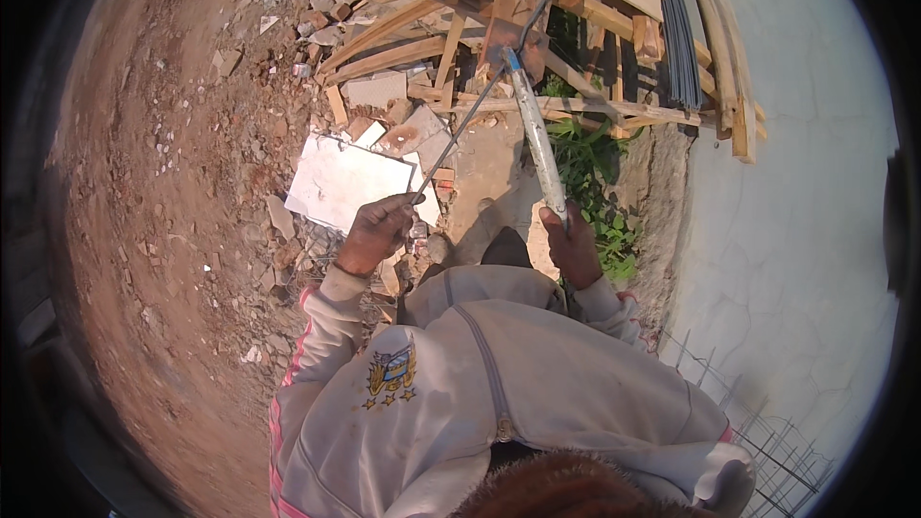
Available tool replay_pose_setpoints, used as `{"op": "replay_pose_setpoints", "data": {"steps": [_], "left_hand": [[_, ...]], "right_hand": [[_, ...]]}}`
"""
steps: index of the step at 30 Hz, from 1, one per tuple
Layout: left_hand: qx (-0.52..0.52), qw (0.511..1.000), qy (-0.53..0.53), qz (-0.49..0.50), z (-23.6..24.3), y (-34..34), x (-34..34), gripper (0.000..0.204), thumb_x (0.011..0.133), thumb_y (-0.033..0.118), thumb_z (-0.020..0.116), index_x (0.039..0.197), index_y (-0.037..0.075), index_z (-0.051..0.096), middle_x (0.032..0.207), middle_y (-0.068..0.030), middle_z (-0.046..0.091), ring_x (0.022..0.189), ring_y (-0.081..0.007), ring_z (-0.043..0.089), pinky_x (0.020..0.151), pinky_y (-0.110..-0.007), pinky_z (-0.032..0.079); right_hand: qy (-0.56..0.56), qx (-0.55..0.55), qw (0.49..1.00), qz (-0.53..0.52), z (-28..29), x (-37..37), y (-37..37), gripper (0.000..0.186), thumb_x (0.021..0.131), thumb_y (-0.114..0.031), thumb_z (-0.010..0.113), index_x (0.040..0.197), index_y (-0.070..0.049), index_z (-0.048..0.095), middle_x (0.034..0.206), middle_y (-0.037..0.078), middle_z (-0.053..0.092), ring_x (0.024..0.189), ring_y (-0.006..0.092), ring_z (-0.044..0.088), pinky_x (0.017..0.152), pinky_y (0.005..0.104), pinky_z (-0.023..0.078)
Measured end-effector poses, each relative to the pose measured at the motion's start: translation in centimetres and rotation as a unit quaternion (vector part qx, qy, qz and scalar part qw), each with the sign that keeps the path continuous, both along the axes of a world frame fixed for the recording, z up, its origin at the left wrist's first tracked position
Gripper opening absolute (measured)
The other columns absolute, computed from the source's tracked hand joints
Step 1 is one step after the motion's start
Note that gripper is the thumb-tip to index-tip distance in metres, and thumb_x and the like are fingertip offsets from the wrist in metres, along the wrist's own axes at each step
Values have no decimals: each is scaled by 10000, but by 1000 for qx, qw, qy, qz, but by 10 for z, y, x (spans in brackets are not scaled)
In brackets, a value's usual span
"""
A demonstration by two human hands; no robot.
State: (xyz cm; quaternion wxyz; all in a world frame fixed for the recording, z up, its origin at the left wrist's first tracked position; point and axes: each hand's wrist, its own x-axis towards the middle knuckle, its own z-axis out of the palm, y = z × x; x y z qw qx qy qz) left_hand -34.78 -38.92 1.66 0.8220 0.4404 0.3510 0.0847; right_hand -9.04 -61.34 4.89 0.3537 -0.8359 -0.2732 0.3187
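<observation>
My left hand (379, 235) is closed round the lower part of a thin dark metal rod (457, 134), which runs up past the head of a tool and continues, angled more steeply, to the top edge. My right hand (574, 247) grips the handle end of a long white tool (535, 129) with a blue band near its upper end. That upper end meets the rod beside a rusty plate (503, 36) among the timber, where the detail is too small to make out. A white board (345, 177) lies on the rubble just beyond my left hand.
Loose timber (585, 10) and a bundle of dark rods (672, 38) lie ahead. Weeds (604, 230) grow by my right side, next to a pale cracked surface (777, 249). Reddish dirt with rubble (163, 211) spreads to my left. Wire mesh (777, 451) shows at the lower right.
</observation>
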Motion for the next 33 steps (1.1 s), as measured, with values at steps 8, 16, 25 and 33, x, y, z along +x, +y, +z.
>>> {"op": "replay_pose_setpoints", "data": {"steps": [8,16,25,33], "left_hand": [[-62,997,16,-35,24,-16,36,324,1052,296,527,1217,34,621,687,55,471,456,-37,357,388,-189,272],[25,997,-7,66,-2,-13,123,291,1038,244,535,1187,32,667,688,60,473,496,-33,352,427,-190,257],[454,863,171,143,-23,-51,100,268,977,209,630,1122,-4,704,838,-127,730,718,-226,693,657,-346,528],[594,739,286,135,-7,-61,98,237,942,196,649,1128,69,724,940,-189,720,823,-358,704,727,-425,554]], "right_hand": [[-165,135,975,60,-44,30,-18,413,983,-387,633,1087,7,564,701,190,587,624,345,605,579,407,468],[-87,127,984,92,-15,70,-24,391,976,-349,655,1118,11,596,838,237,635,741,371,632,671,421,496],[20,97,994,48,13,120,-45,395,984,-380,647,1132,-15,628,786,121,629,692,216,606,646,381,488],[73,92,989,92,-6,150,-36,414,1003,-431,604,1058,-21,586,668,38,499,566,143,483,536,337,418]]}}
